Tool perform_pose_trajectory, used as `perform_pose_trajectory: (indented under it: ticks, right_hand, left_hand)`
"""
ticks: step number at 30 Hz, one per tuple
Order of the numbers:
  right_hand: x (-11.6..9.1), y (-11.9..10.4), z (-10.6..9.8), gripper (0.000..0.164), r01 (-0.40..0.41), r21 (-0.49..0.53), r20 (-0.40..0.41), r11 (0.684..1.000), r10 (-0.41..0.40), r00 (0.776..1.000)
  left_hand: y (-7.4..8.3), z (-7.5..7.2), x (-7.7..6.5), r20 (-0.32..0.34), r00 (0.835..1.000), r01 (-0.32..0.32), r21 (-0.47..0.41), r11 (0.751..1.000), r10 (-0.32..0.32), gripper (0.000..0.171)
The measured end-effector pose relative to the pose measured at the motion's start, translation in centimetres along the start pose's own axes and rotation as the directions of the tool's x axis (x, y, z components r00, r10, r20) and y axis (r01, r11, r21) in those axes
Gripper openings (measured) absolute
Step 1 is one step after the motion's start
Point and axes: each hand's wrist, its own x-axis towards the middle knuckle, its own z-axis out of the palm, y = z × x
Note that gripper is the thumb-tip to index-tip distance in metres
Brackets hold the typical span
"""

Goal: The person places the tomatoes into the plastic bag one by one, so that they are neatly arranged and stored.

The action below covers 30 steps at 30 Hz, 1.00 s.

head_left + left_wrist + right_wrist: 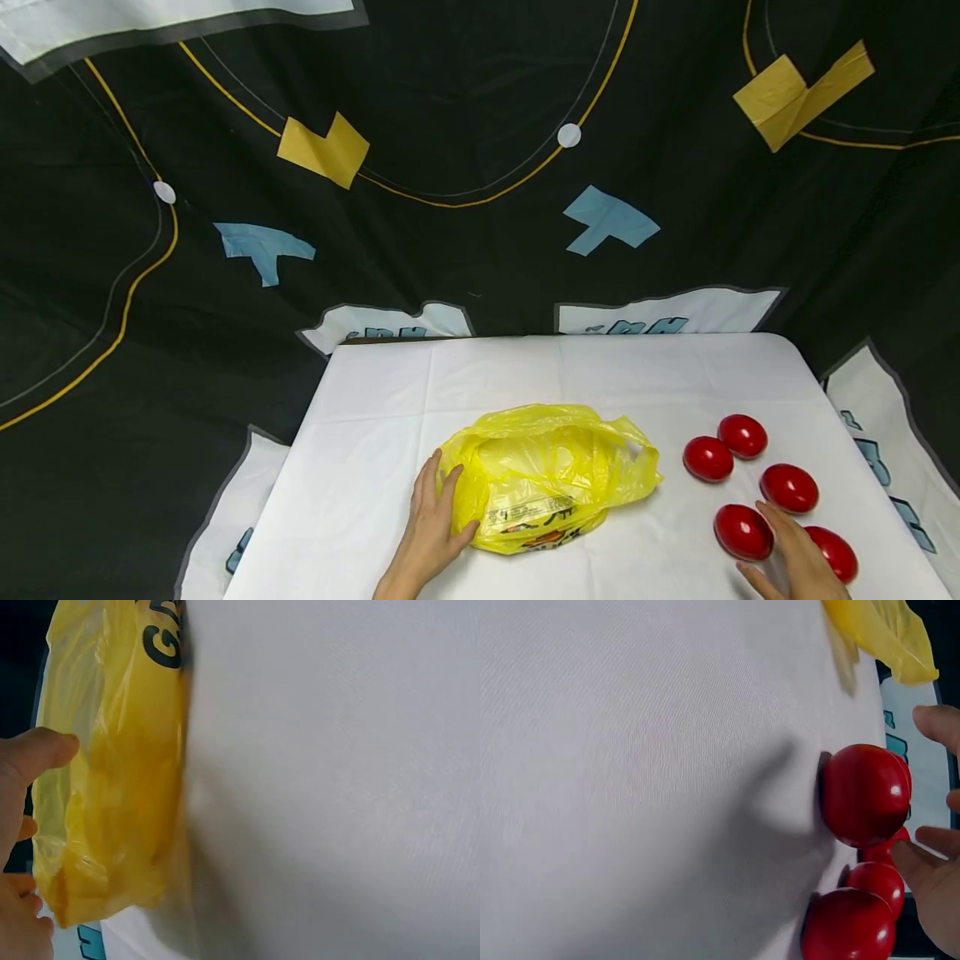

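Note:
A yellow plastic bag (540,475) with dark print lies on the white table, its mouth spread toward the head camera. My left hand (429,529) rests at the bag's left side, fingers spread and the thumb near its front. In the left wrist view, the thumb (54,748) touches or nearly touches the yellow plastic. Over on the right, my right hand (798,554) reaches over a glossy, apple-like red ball (742,532), thumb and fingers parted around it. A gap shows between that hand (937,877) and the nearest red ball (864,795) in the right wrist view.
More red balls lie close by: two touching ones at the back (708,459), another (789,488) to the right, and one (834,553) partly behind the right hand. A black cloth (450,267) with yellow lines hangs behind the white table (375,400).

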Motion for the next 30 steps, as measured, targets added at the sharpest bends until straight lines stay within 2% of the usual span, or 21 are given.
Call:
perform_pose_trajectory:
  ticks: [7,16,23,30]
  right_hand:
    - [0.9,0.2,0.5,0.120,-0.125,0.106,0.067,0.987,0.118,0.991]
    - [2.1,0.8,2.1,0.125,-0.204,0.175,0.125,0.963,0.183,0.975]
    - [2.3,0.5,2.5,0.115,-0.220,0.193,0.070,0.956,0.210,0.975]
    - [2.3,0.4,2.7,0.114,-0.234,0.204,0.048,0.950,0.229,0.972]
  left_hand:
    - [-0.4,0.7,-0.4,0.040,0.992,0.119,-0.058,0.991,-0.117,0.091]
    - [-0.7,1.4,-0.6,0.126,0.963,0.252,-0.121,0.960,-0.237,0.095]
    - [-0.7,1.6,-0.5,0.135,0.961,0.259,-0.150,0.954,-0.240,0.095]
    - [-0.7,1.7,-0.6,0.133,0.964,0.250,-0.150,0.957,-0.231,0.095]
